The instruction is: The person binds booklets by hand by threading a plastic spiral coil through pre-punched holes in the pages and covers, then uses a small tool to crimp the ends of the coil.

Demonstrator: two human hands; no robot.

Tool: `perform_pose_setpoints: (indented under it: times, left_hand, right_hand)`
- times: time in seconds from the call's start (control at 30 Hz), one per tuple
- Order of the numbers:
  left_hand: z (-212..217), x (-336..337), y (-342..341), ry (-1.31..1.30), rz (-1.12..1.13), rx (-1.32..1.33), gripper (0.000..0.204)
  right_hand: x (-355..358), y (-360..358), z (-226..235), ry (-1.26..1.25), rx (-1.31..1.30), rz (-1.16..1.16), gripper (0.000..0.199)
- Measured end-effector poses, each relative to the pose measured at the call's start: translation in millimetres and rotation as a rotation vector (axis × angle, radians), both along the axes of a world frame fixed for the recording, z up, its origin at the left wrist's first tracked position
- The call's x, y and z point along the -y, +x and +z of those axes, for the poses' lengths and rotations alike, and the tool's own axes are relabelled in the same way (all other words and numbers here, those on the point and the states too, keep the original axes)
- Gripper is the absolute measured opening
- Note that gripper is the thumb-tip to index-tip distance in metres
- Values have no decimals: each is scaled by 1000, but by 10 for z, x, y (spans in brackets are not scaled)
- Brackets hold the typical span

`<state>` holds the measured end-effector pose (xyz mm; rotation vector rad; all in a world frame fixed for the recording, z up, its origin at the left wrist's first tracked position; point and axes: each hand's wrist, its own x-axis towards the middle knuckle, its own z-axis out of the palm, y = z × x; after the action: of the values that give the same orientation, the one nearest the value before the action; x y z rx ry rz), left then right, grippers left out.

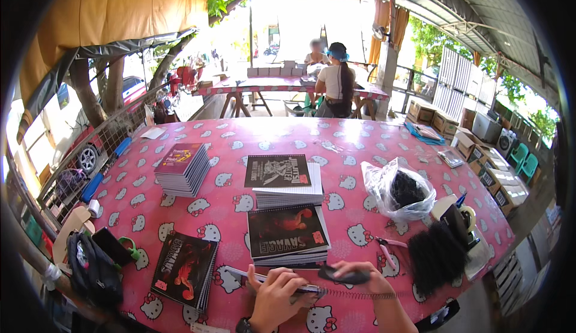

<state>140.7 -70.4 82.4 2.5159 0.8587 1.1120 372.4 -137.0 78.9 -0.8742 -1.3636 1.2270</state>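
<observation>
Near the front edge of the table, my left hand (279,294) is closed on a notebook (309,289) held nearly edge-on. A thin dark spiral coil (360,295) runs from the notebook's right end, passing under my right hand (373,280). That hand grips a dark, flat, rounded object (343,275) whose kind I cannot make out. Just beyond my hands lies a stack of notebooks with black and red covers (289,232). Left of my hands are more black-covered notebooks (184,270). Pink-handled pliers (386,253) and a heap of black coils (437,254) lie to the right.
Farther back stand a maroon-covered stack (183,168) and a grey-covered stack (279,172). A plastic bag with black contents (399,189) sits right. A phone (111,246) and dark pouch (96,273) lie left. Two people sit at a far table (231,84); cartons (489,174) line the right.
</observation>
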Motion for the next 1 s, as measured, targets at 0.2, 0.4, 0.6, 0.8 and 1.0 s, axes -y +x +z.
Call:
perform_pose_setpoints:
  times: [0.2,0.4,0.6,0.8,1.0]
  left_hand:
    - [-16,-29,-60,-12,33,-4,24]
    - [86,-29,-8,-112,49,119,25]
    - [-37,-126,-229,-101,57,55,30]
    - [59,-88,2,-34,2,40,42]
    - [-159,-239,-229,-8,62,-5,48]
  right_hand:
    - [-134,-9,121,32,449,-120,52]
    - [-232,75,100,39,439,-3,51]
    - [-497,-54,247,-3,849,47,50]
    - [-298,29,104,78,544,43,45]
    - [-485,-289,18,44,196,119,47]
